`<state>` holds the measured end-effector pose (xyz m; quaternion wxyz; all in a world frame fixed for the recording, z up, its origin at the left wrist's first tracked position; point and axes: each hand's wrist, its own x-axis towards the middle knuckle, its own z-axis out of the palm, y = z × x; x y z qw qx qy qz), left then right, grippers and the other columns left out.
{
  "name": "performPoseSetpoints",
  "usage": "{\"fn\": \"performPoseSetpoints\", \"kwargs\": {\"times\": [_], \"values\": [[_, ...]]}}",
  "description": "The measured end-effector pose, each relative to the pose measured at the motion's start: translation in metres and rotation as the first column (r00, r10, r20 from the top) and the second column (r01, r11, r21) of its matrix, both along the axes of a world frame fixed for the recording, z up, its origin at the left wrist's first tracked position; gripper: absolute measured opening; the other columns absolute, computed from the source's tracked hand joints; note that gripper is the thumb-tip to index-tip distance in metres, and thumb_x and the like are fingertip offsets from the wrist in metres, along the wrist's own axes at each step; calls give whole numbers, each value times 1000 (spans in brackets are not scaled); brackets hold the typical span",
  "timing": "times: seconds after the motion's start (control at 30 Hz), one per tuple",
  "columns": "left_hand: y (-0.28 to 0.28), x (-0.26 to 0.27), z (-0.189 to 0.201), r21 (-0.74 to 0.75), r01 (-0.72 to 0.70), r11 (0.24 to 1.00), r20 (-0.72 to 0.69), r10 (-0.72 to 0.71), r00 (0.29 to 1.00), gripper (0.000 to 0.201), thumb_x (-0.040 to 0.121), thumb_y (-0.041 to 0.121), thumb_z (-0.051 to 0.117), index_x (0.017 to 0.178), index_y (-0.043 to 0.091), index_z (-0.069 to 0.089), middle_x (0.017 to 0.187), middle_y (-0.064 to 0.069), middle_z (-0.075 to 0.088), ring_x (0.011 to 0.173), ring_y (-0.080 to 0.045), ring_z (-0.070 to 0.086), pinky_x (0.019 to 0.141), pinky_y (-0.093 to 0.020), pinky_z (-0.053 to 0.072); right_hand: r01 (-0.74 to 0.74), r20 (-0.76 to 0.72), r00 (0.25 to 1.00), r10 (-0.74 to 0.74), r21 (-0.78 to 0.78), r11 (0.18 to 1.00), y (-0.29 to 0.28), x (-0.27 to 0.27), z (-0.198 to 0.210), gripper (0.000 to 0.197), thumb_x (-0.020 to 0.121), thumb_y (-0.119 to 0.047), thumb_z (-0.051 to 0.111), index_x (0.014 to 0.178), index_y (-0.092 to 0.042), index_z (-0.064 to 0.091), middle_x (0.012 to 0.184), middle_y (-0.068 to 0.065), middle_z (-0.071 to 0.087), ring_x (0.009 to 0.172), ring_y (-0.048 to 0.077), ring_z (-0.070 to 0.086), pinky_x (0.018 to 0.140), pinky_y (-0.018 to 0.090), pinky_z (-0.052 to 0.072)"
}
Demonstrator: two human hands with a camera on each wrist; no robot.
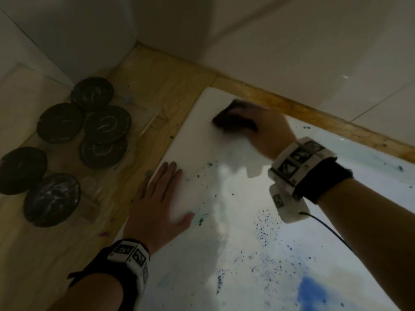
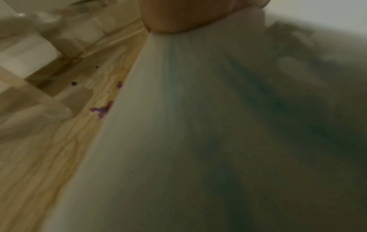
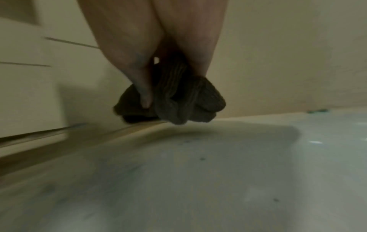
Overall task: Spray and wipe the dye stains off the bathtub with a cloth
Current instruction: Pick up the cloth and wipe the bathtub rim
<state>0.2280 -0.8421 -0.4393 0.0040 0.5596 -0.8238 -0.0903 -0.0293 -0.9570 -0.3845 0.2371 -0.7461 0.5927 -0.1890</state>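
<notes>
The white bathtub [image 1: 197, 140] fills the right half of the head view, speckled with green and blue dye stains [image 1: 267, 232] and a big blue patch [image 1: 312, 292] at the bottom. My right hand [image 1: 260, 129] grips a dark bunched cloth [image 1: 233, 120] and presses it on the tub's far corner. The right wrist view shows the fingers [image 3: 143, 87] curled round the ribbed cloth [image 3: 188, 100] above the tub [image 3: 198, 172]. My left hand [image 1: 161, 198] lies flat, fingers straight, on the tub's left rim. In the left wrist view only the palm [image 2: 178, 17] on the white rim [image 2: 158, 109] shows.
A wooden ledge [image 1: 157, 81] borders the tub on the left and far sides, with purple dye drops [image 2: 101, 109]. Several dark round lids [image 1: 60, 149] lie on a clear tray on the ledge at left. Tiled walls [image 1: 314, 52] close in behind.
</notes>
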Motion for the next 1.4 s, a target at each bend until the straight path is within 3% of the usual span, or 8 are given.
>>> {"fn": "performPoseSetpoints", "kwargs": {"times": [0.13, 0.27, 0.4, 0.57, 0.97, 1.17, 1.3, 1.4], "values": [[1, 1, -2, -14, 1, 1000, -30, -1, 1000, 89, 77, 63, 43, 146, 13, 19, 153, -4, 19, 141, -19, 16, 113, -41, 13, 216, -132, 968, -213, 14, 976, 5, 8, -23, 39, 91, -15, 55, 129, -23, 55, 147, 5, 38, 135, 25, 36, 110, 32, 25], [0, 2, -3, -3, 8, 1000, -19, -8, 1000, 89, 74, 61, 46, 143, 10, 24, 150, -9, 27, 139, -23, 24, 109, -47, 24, 18, 5, 1000, -18, -113, 993, 57, 63, -34, 44, 67, 10, 70, 105, -10, 70, 127, 18, 57, 116, 44, 53, 88, 52, 47], [-1, 0, -2, 29, 5, 1000, 0, -5, 1000, 90, 73, 63, 45, 142, 7, 31, 149, -11, 31, 138, -24, 25, 108, -47, 24, -61, 107, 992, 64, -39, 997, 69, 65, -20, 40, 83, 1, 60, 118, -18, 65, 135, 6, 52, 126, 29, 49, 103, 32, 38], [1, 1, -2, 19, 5, 1000, -15, -5, 1000, 89, 77, 64, 41, 146, 12, 22, 154, -4, 18, 141, -18, 14, 112, -42, 14, 303, -62, 952, -299, 68, 951, 5, 26, -4, 41, 93, -19, 51, 133, -28, 49, 143, 1, 43, 131, 23, 40, 110, 30, 26], [-5, -7, 10, 133, 21, 991, 7, -22, 1000, 82, 71, 63, 42, 134, 12, 33, 144, -16, 40, 135, -23, 26, 105, -54, 35, -68, -133, 986, 104, 253, 965, 95, 88, -9, 45, 93, -12, 48, 134, -30, 46, 154, -6, 20, 143, 16, 17, 112, 29, 25], [9, -6, 44, 374, -15, 927, 132, -38, 991, 86, 93, 33, 51, 148, 17, -14, 154, 0, -25, 143, -16, -15, 117, -37, -1, 169, -51, 985, -163, 175, 970, 39, 57, 44, 42, 91, -19, 54, 133, -24, 50, 137, 4, 51, 125, 27, 46, 105, 33, 36], [44, 14, 57, 396, 25, 918, 130, -83, 988, 82, 95, 9, 45, 146, 18, -19, 147, 1, -35, 143, -16, -16, 116, -28, 0, 55, -312, 949, 54, 331, 942, 19, 90, 17, 52, 94, -31, 49, 144, -30, 31, 155, 3, 19, 141, 29, 18, 113, 42, 22], [62, 29, 67, 418, -99, 903, 201, 15, 979, 82, 98, 25, 44, 145, 14, -21, 148, -3, -33, 144, -20, -13, 116, -31, 0, 31, -454, 882, 128, 326, 945, 10, 91, 0, 59, 93, -45, 45, 145, -38, 18, 157, -6, -2, 144, 25, -1, 116, 47, 7]]}}
